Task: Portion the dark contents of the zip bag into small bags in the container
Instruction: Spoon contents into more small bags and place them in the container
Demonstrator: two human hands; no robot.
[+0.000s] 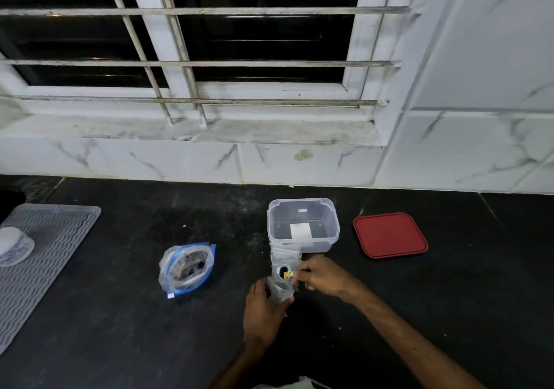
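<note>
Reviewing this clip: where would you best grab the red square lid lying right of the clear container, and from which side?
Probably the near edge of the red square plastic lid, from the person's right side. It lies flat on the dark counter, so only its raised rim offers purchase, and that side is unobstructed.

No readable text anywhere, white label in the clear container looks blank, print on the white tub perhaps lettering, too blurred

Barred window, marble-tiled wall
</note>
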